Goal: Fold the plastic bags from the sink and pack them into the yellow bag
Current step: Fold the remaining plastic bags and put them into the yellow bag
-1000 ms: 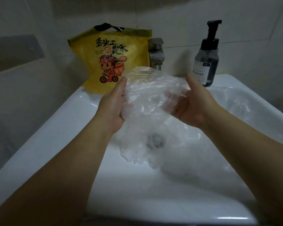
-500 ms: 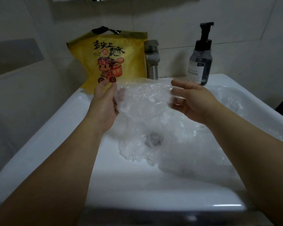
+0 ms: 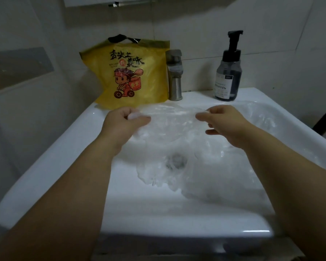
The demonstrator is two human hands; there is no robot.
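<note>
L grip, R grip on clear bag

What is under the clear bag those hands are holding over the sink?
Beneath the held bag, more crumpled clear bags lie in the sink, the drain showing dimly through them. How many cannot be told; they overlap.

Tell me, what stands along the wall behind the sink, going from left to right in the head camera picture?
yellow bag → faucet → soap bottle
</note>
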